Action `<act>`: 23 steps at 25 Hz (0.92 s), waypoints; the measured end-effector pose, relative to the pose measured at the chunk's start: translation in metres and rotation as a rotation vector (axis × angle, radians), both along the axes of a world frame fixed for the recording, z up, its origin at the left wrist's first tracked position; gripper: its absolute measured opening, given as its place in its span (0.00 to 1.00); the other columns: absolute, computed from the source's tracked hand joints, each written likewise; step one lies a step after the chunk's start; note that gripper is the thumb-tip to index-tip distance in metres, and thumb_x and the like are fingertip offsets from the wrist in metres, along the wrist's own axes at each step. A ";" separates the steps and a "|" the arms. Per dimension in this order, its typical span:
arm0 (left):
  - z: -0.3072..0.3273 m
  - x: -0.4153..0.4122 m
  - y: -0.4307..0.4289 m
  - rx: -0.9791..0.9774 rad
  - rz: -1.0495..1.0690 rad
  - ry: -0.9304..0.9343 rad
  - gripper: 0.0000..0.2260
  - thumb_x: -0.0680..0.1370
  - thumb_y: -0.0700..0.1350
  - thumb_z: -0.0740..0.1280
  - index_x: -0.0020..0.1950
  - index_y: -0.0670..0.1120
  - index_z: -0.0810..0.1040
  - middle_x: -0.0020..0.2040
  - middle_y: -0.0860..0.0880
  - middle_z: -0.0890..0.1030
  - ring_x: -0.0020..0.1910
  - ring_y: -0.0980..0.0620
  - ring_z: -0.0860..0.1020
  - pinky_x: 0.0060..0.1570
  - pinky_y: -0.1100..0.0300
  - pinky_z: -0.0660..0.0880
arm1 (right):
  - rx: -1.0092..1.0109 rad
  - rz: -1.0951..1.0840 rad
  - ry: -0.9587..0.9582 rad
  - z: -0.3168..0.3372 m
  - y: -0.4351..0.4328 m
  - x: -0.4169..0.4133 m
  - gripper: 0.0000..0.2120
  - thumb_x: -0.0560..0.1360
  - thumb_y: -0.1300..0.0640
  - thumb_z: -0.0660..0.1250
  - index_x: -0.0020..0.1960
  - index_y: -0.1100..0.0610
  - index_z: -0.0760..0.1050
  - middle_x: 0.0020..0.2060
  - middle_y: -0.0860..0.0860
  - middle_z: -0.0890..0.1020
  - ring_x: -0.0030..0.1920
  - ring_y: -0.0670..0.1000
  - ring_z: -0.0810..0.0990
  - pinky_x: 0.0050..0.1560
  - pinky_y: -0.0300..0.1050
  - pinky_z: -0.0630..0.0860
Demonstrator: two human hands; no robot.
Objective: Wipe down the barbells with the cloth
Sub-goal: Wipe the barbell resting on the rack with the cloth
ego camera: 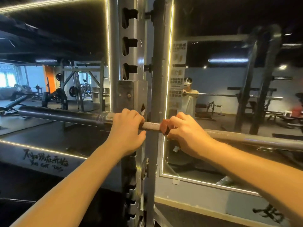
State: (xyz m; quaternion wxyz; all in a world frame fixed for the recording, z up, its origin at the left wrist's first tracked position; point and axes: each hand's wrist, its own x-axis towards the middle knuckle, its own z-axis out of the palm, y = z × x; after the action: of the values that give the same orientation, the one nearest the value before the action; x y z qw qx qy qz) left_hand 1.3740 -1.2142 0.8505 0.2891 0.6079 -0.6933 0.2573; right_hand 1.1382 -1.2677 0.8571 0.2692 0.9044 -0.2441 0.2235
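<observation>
The barbell [62, 115] runs across in front of me, resting at the rack upright [136, 46]. My left hand [127, 126] curls over the bar just inside the sleeve collar. A bare stretch of shaft shows between my hands. My right hand [185, 131] grips the reddish-brown cloth [164, 126], which wraps the shaft, in front of the mirror [229, 79].

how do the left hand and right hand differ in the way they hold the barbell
The left hand grips the barbell bare; the right hand grips it through a reddish-brown cloth. The left hand sits beside the thick sleeve, in front of the rack upright; the right hand sits further along the thin shaft, in front of the mirror. Both curl over the bar from above.
</observation>
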 end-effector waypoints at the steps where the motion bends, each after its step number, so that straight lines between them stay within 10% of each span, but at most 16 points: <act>1: 0.000 -0.010 -0.001 0.002 -0.024 -0.002 0.14 0.77 0.56 0.68 0.62 0.54 0.77 0.60 0.55 0.76 0.60 0.51 0.69 0.60 0.51 0.65 | -0.005 -0.042 -0.012 -0.001 0.003 -0.018 0.19 0.61 0.57 0.86 0.50 0.50 0.87 0.51 0.54 0.82 0.51 0.58 0.79 0.44 0.50 0.79; 13: -0.003 -0.083 -0.006 -0.032 -0.264 0.001 0.15 0.79 0.58 0.68 0.64 0.56 0.76 0.65 0.57 0.73 0.67 0.53 0.67 0.69 0.51 0.63 | 0.119 -0.430 -0.216 0.001 0.043 -0.140 0.13 0.72 0.58 0.78 0.55 0.49 0.86 0.55 0.51 0.78 0.57 0.53 0.71 0.54 0.51 0.74; 18: -0.004 -0.109 -0.012 -0.034 -0.342 -0.003 0.19 0.79 0.57 0.70 0.68 0.55 0.75 0.67 0.56 0.73 0.68 0.52 0.67 0.72 0.49 0.62 | -0.049 -0.277 -0.729 -0.006 0.049 -0.161 0.08 0.75 0.61 0.74 0.54 0.56 0.85 0.49 0.48 0.78 0.53 0.49 0.72 0.50 0.45 0.73; 23: -0.006 -0.139 -0.021 -0.055 -0.388 -0.014 0.14 0.77 0.60 0.71 0.59 0.55 0.78 0.63 0.56 0.75 0.65 0.52 0.69 0.68 0.51 0.63 | -0.036 -0.350 -0.639 -0.024 0.035 -0.149 0.12 0.77 0.51 0.74 0.59 0.52 0.85 0.56 0.48 0.82 0.60 0.52 0.71 0.56 0.59 0.74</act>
State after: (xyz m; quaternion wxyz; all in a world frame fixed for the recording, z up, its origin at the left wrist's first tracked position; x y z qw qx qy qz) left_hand 1.2348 -1.2351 0.8440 0.3448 0.4528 -0.7923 0.2200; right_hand 0.9892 -1.2327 0.8327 0.2296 0.7284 -0.4632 0.4497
